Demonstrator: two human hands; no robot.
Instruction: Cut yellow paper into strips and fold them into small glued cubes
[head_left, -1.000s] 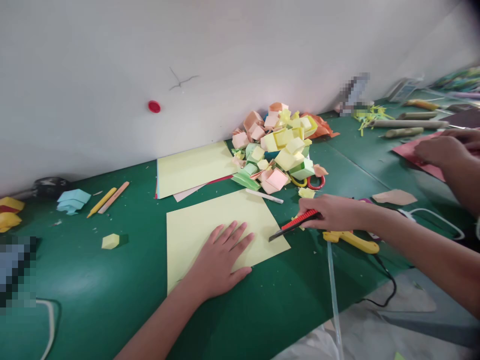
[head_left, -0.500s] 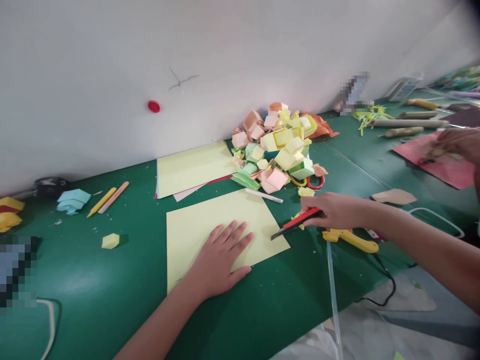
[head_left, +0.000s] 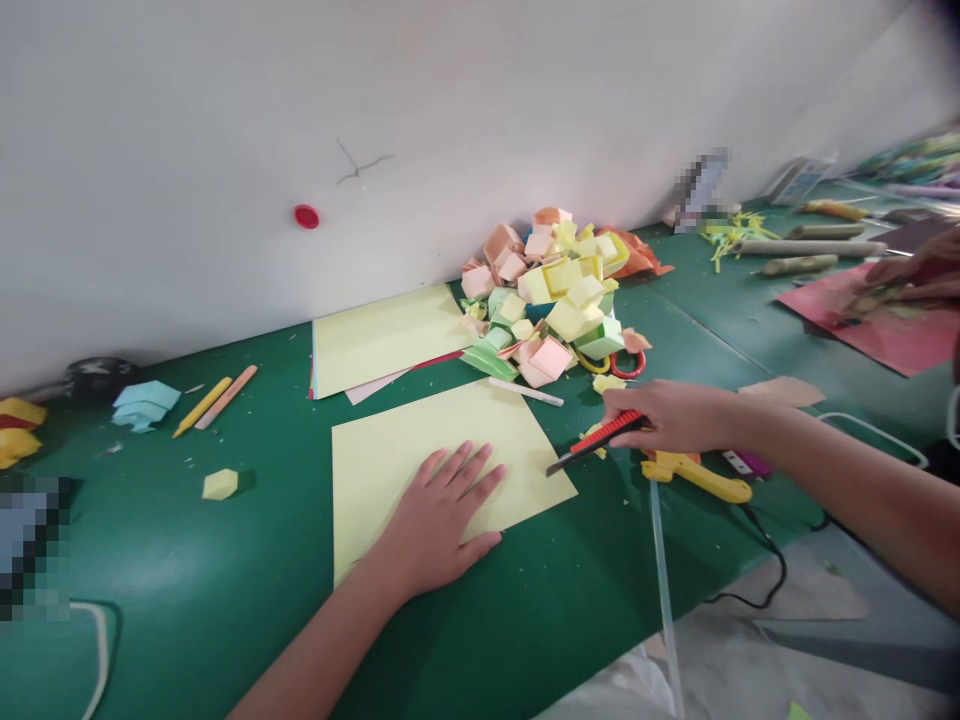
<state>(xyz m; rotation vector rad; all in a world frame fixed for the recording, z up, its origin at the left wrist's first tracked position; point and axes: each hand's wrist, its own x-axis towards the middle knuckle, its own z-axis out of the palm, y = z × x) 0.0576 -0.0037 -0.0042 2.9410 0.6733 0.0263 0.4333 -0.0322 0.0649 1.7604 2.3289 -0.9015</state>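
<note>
My left hand [head_left: 442, 520] lies flat with fingers spread on a pale yellow sheet of paper [head_left: 390, 450]. In my right hand [head_left: 660, 418] is a red and black utility knife [head_left: 604, 437], its tip over the sheet's right edge; whether it touches the paper I cannot tell. A white pen [head_left: 525, 392] lies across the sheet's far edge. Behind it rises a heap of folded paper pieces [head_left: 570, 290] in yellow, pink and green, with scissors [head_left: 628, 362] partly under it. A yellow glue gun [head_left: 694, 475] lies below my right wrist, with a clear glue stick [head_left: 664, 580] running toward the table's edge.
More coloured sheets [head_left: 390, 335] are stacked by the wall. Two markers [head_left: 225, 397], a blue folded paper piece [head_left: 146, 403] and a small yellow one [head_left: 220, 485] lie at left. At far right, another person's hand [head_left: 926, 270] is over red paper [head_left: 877, 330].
The knife and my right hand have shifted very slightly; my left hand stays on the sheet. The other person's hand has moved over the red paper, and the view has turned a little.
</note>
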